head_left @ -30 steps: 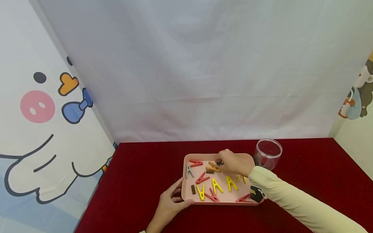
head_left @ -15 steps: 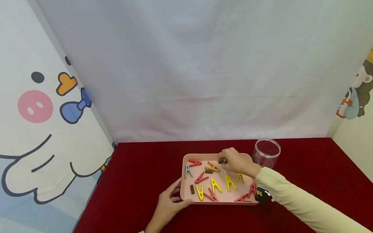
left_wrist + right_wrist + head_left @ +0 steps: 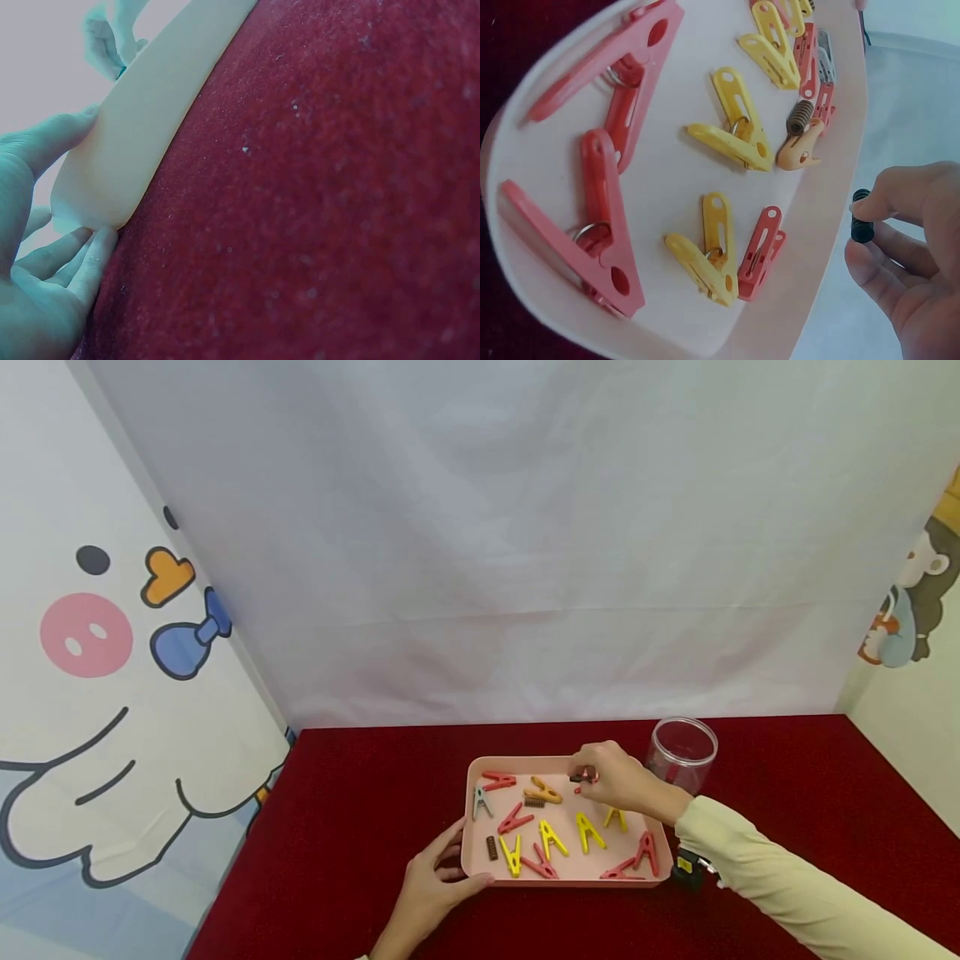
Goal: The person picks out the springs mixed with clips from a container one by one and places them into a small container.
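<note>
My right hand [image 3: 617,778] pinches a dark coil spring [image 3: 862,216] between thumb and fingers, above the back right part of a pink tray [image 3: 562,883]. My left hand [image 3: 431,883] grips the tray's front left corner, thumb at the rim and fingers against the outer side. In the tray lie several spring clamps: yellow clips [image 3: 589,833], red clips [image 3: 647,853], an orange clip [image 3: 546,792] and a pale grey-blue clip [image 3: 482,802]. Two brown coil springs lie among them, an upright one [image 3: 491,847] at left and a sideways one [image 3: 535,803] beside the orange clip.
A clear round jar [image 3: 682,758] without a lid stands behind the tray's right end, close to my right forearm. Dark red cloth [image 3: 360,810] covers the table. A white curtain [image 3: 525,568] hangs behind it, with cartoon-printed panels at both sides.
My right hand has moved a little to the right over the tray with the spring pinched. A red clip behind it has come into view. My left hand stays on the tray corner.
</note>
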Motion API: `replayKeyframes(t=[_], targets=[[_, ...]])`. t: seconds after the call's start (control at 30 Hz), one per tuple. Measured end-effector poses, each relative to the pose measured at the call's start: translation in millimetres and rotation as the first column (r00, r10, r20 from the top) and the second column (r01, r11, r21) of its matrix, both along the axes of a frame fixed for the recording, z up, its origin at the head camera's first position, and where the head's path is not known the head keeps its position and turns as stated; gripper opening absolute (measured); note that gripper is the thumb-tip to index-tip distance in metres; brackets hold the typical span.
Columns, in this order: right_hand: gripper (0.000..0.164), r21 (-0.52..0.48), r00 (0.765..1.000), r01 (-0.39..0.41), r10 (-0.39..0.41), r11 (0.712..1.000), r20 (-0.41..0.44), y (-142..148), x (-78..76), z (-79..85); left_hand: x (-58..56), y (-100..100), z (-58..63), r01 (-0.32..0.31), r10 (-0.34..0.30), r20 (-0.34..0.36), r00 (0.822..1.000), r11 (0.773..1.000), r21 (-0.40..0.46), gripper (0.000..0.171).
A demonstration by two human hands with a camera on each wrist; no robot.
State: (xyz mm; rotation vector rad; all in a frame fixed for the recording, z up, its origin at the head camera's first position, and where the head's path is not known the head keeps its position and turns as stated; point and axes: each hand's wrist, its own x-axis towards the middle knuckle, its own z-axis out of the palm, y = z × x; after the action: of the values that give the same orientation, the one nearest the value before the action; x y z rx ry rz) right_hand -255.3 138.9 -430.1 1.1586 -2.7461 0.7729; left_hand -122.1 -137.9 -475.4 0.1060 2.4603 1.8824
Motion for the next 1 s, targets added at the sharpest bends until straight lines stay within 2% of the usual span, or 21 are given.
replayKeyframes(t=[0.5,1.0], targets=[[0.019,-0.046,1.000,-0.004,0.004,0.999,-0.004,17.0,7.6,5.0,-1.0,-0.3,-0.4,-0.003,0.003,-0.006,1.000,1.000,-0.006,0.077],[0.016,-0.042,1.000,-0.004,0.004,0.999,-0.020,30.9,9.7,8.9,-1.1,0.6,-1.9,-0.007,0.007,0.002,1.000,1.000,-0.002,0.077]])
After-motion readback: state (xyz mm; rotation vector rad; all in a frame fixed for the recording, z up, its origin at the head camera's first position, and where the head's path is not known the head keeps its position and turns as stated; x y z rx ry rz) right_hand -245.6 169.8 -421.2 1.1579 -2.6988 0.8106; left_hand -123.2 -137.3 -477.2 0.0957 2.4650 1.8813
